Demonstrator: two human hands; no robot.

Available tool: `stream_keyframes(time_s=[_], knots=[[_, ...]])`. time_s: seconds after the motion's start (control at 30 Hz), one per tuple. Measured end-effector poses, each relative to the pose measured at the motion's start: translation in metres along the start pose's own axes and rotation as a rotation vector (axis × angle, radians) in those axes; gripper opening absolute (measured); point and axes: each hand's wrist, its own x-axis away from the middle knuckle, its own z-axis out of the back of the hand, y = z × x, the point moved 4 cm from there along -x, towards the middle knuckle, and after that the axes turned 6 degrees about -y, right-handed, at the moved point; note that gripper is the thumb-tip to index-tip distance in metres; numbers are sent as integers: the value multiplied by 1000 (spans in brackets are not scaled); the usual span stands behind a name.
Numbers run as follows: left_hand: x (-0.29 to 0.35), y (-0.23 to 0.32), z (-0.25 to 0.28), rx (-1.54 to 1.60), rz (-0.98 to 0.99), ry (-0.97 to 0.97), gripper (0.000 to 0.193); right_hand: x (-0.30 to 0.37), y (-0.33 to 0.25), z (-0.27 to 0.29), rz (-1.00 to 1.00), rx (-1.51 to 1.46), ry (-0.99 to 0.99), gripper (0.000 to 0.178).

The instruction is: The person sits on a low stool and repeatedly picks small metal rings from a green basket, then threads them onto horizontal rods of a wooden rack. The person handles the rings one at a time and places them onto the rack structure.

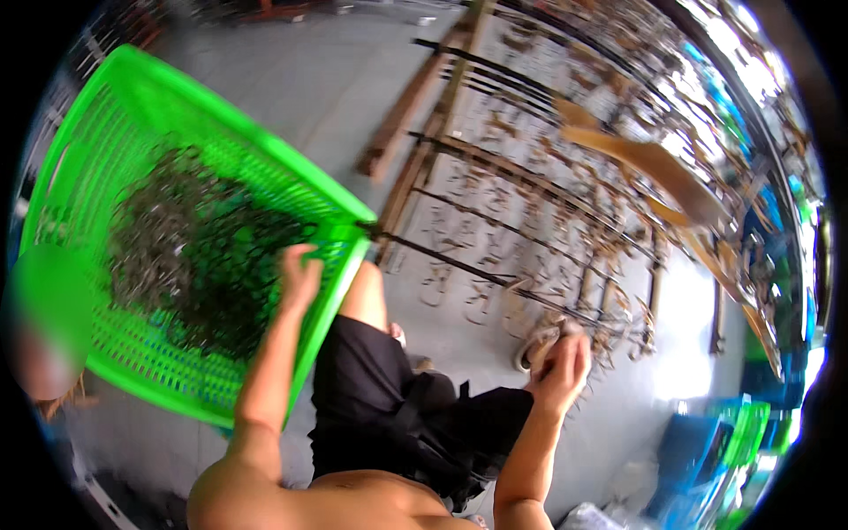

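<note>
My left hand (300, 277) reaches over the right side of a large green plastic basket (238, 124), close to its inner wall. Beside it lies a tangled heap of small dark metal hooks (190, 243). Blur hides whether its fingers hold any of them. On the other side, my right hand (565, 369) is closed, fingers curled together, at the near end of a rack (495, 256) of dark rods hung with bent wire hooks (481, 300). What is between those fingers is too blurred to name.
Brown hanging strips (649, 163) run along the rack's far right. Blue crates (693, 450) and a green crate (746, 433) stand at the lower right. A wooden beam (402, 119) leans beside the rack. At the far left edge is another person, blurred (44, 353).
</note>
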Motion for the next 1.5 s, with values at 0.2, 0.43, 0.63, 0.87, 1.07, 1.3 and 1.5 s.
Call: stream_keyframes(time_s=[0.2,0.43,0.63,0.87,1.07,1.3,1.5], knots=[[-4,-288,3,-385,398,-369,57,-63,1,99,287,67,568,16],[-3,-246,-5,112,701,-272,56,-81,16,84,79,158,609,16],[-10,-131,61,-127,369,196,33,-82,39,66,23,-76,618,21],[19,-19,64,468,600,-172,21,-78,42,77,-25,-223,621,20],[22,-75,69,-89,149,-212,36,-81,52,83,7,-209,682,21],[24,-18,70,-37,399,-181,28,-75,43,77,27,-240,651,21],[21,-8,71,40,306,-211,23,-79,54,82,18,-344,658,19]])
